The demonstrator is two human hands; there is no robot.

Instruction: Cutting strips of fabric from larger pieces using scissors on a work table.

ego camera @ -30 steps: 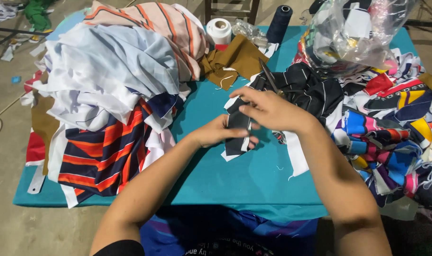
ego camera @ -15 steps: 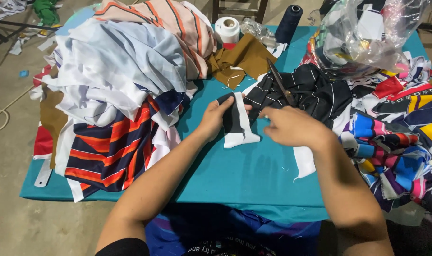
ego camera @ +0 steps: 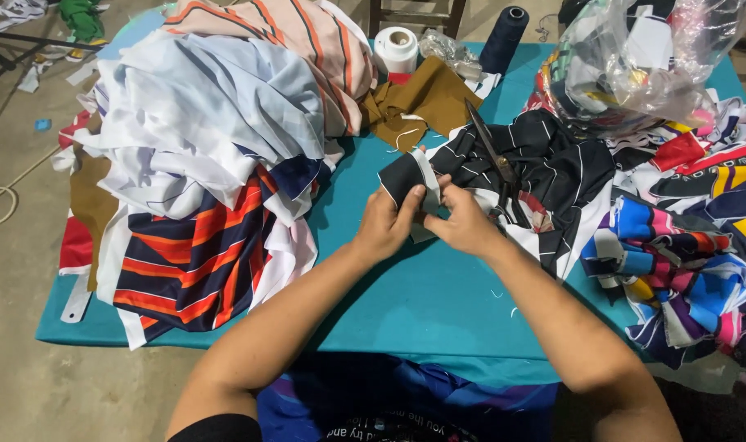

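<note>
Black-and-white fabric piece (ego camera: 412, 182) sits on the teal table (ego camera: 438, 303), just left of the scissors (ego camera: 494, 160). Left hand (ego camera: 387, 223) and right hand (ego camera: 463, 223) both pinch it, knuckles nearly touching. Scissors rest on black striped cloth (ego camera: 553, 164). Brown cloth (ego camera: 422, 102) lies behind; white tape roll (ego camera: 396, 49) farther back.

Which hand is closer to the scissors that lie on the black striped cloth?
The right hand. It sits just beside the scissors, at their lower left. The left hand is farther left, beyond the right hand, gripping the black and white fabric piece.
</note>
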